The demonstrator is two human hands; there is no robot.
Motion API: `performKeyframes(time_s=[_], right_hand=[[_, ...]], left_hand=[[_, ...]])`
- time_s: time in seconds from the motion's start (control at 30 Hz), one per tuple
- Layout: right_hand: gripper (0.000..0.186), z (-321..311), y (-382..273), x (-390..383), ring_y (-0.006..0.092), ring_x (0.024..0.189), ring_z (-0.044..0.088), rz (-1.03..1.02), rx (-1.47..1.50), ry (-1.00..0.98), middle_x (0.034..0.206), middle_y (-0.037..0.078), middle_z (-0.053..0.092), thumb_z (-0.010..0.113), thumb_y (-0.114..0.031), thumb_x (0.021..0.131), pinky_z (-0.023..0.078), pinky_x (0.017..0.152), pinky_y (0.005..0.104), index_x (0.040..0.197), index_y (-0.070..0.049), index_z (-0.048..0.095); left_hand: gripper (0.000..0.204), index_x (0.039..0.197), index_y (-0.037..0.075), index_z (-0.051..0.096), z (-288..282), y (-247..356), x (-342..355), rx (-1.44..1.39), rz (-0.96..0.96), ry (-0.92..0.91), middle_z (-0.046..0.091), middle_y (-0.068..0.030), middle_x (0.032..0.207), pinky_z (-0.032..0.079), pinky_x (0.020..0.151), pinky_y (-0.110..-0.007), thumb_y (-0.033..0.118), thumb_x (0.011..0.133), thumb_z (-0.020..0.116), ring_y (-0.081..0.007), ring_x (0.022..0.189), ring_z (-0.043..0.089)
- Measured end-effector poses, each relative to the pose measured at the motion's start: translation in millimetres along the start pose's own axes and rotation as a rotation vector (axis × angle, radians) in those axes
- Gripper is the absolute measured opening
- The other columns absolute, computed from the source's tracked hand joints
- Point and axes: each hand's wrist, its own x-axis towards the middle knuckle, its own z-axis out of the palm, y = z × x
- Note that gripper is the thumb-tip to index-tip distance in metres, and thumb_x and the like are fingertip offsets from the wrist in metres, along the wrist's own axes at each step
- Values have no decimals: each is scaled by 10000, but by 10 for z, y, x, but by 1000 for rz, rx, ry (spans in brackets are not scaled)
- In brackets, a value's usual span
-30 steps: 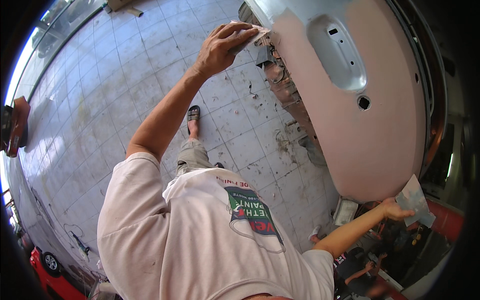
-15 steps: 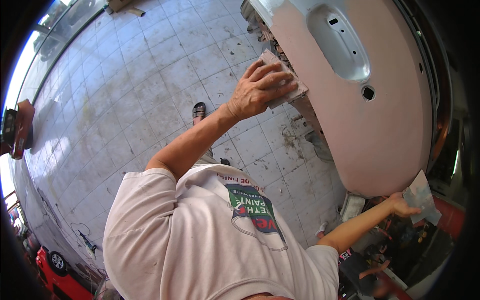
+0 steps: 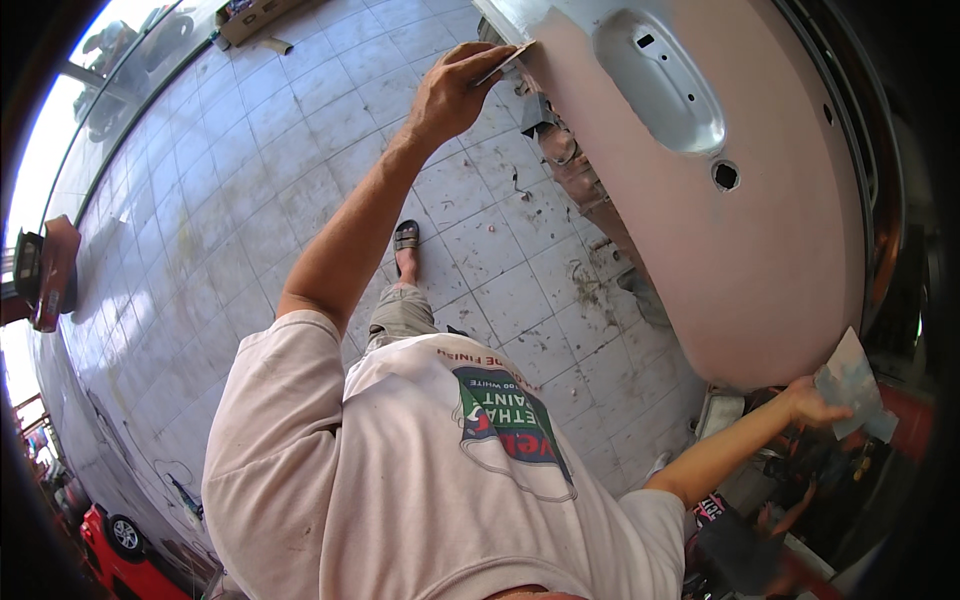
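My left hand (image 3: 462,85) grips a thin flat blade (image 3: 508,60) smeared with pink, held at the upper left edge of a car body panel. The panel (image 3: 745,265) is mostly matte pink, with a bare silver recess (image 3: 675,110) pierced by small holes and a round dark hole (image 3: 726,175) below it. My right hand (image 3: 815,405) holds thin grey plates (image 3: 855,385) patched with pink, beside the lower right end of the panel.
Grimy white floor tiles (image 3: 240,180) spread under me, with small debris beside the panel. A red car (image 3: 105,555) stands at lower left, brown parts (image 3: 50,270) at far left, a cardboard box (image 3: 255,15) at the top. A co-worker's arm (image 3: 785,515) shows at lower right.
My left hand with the blade swept down along the panel's left edge half a second ago and is now back up near its top. My right hand has shifted slightly rightward.
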Motion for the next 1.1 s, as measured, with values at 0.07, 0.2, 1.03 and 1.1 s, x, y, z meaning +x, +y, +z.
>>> performKeyframes(time_s=[0.07,0.2,1.03,1.1], right_hand=[[708,-23,12,17,414,1503,489,-18,9,-21,1657,196,456,556,-455,1103,402,1246,601,1641,-29,380],[720,-81,42,39,410,1503,489,-10,32,-55,1650,193,464,559,-457,1099,405,1249,597,1649,-32,371],[919,132,-39,-83,467,1436,545,-1,25,4,1598,286,477,656,-524,1012,451,1231,608,1587,136,376],[904,121,-69,-57,468,1439,541,-2,7,-12,1598,279,476,644,-521,1017,450,1231,612,1589,128,381]], left_hand=[[428,1388,201,767,113,182,-155,11,35,28,730,-77,1366,593,1042,-437,51,988,749,-324,1219,701],[551,1410,217,740,424,731,-573,120,129,57,678,-48,1410,528,1130,-476,9,901,769,-323,1318,621],[720,1518,90,618,809,1468,-1568,-15,-49,-72,617,-168,1448,516,1110,-491,-62,819,698,-400,1302,604],[734,1468,93,641,563,1169,-1389,-47,-110,10,639,-171,1418,502,1138,-502,-149,776,600,-422,1328,600]])
